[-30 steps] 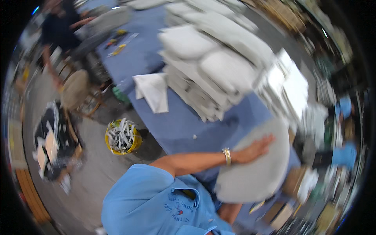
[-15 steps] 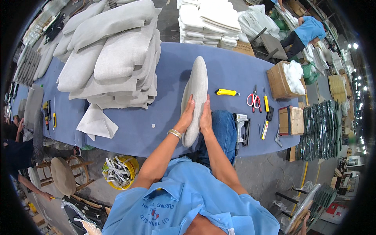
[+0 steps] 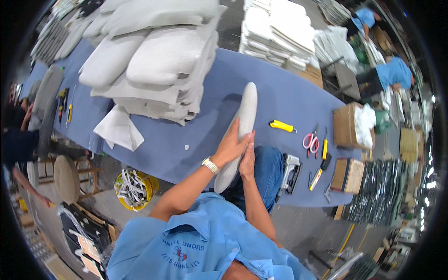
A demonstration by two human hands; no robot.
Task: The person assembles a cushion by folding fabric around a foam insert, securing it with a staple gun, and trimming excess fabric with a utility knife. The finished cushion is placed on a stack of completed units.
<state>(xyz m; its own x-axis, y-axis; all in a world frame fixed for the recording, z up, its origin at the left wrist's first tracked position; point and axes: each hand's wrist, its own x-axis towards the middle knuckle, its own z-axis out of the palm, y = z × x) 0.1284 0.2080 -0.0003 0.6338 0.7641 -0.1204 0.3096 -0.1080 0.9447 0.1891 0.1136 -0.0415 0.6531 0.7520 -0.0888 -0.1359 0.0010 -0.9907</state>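
A grey fabric-covered cushion (image 3: 249, 103) stands on its narrow edge over the front of the blue table, its upper end tilted to the right. My left hand (image 3: 230, 143) presses on its left side, with the fingers reaching across the top edge. Against its right side lies my right hand (image 3: 247, 162), its fingertips near those of the left. Both hands are closed around the cushion. My raised jeans-clad knee (image 3: 268, 172) is just right of it. The cushion's underside is hidden.
On the blue table (image 3: 224, 70), a tall stack of grey cushions (image 3: 158, 58) stands left. To the right lie a yellow cutter (image 3: 281, 125), scissors (image 3: 311, 141) and a staple gun (image 3: 290, 173), near a stuffing-filled carton (image 3: 344, 125). A yellow bucket (image 3: 152, 186) of scraps stands on the floor.
The cushion has tilted further, its upper end now to the right and its lower end closer to me. My left hand has slid over its edge towards my right hand. The view has turned.
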